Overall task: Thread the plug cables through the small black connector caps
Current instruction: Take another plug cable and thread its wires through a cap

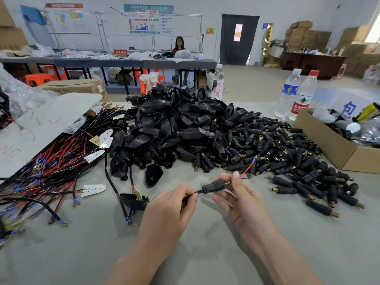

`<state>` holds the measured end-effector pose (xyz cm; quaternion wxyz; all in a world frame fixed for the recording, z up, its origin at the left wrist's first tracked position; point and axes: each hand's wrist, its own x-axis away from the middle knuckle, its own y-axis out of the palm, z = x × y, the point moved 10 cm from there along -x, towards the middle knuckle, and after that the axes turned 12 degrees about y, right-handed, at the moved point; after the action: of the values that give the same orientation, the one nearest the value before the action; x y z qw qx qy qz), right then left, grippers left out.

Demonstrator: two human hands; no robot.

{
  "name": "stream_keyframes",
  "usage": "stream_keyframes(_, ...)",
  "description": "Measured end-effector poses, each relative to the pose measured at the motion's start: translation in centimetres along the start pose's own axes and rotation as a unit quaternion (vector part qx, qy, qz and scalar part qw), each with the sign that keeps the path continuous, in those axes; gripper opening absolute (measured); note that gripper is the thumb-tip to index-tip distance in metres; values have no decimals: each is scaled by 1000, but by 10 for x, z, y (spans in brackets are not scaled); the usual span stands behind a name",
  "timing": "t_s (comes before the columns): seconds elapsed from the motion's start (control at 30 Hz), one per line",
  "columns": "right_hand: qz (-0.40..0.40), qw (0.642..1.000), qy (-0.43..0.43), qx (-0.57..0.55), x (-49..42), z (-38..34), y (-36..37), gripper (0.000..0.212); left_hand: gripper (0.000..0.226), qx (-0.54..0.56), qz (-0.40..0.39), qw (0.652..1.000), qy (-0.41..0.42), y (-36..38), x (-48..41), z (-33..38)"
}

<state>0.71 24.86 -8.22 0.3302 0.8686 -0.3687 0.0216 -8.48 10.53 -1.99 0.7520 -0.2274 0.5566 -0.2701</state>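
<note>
A small black connector cap (213, 186) with a brass threaded end sits on a cable between my hands, above the table's near middle. My left hand (170, 208) pinches the black cable just left of the cap. My right hand (238, 194) pinches the red wire (248, 167) that comes out of the cap's brass end; the wire's blue-tipped end points up and right. A black cable leads from my left hand to a black housing (134, 199) lying on the table.
A heap of black housings (174, 128) fills the table's middle, with many connector caps (287, 159) spread to its right. Red and black cables with LED plates (51, 171) lie at left. A cardboard box (333, 145) and water bottles (296, 95) stand at right.
</note>
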Motion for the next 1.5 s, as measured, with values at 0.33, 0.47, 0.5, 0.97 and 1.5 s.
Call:
stream_keyframes(0.33, 30, 988, -64, 134, 5, -7, 5, 16, 32, 9, -71, 996, 46, 18, -2, 18)
stream_keyframes(0.47, 54, 984, -83, 150, 5, -8, -1, 14, 36, -3, -89, 996, 31, 22, 0, 13)
stream_keyframes(0.5, 61, 983, -90, 150, 4, -10, -3, 18, 34, -3, -97, 995, 28, 24, 1, 11)
stream_keyframes(0.97, -4, 996, -1, 92, -3, 9, 0, 29, 27, -110, -61, 987, 99, 14, -3, 20)
stream_keyframes(1.5, 69, 989, -71, 108, -4, -12, -18, 20, 33, -163, -78, 979, 99, 14, -2, 11)
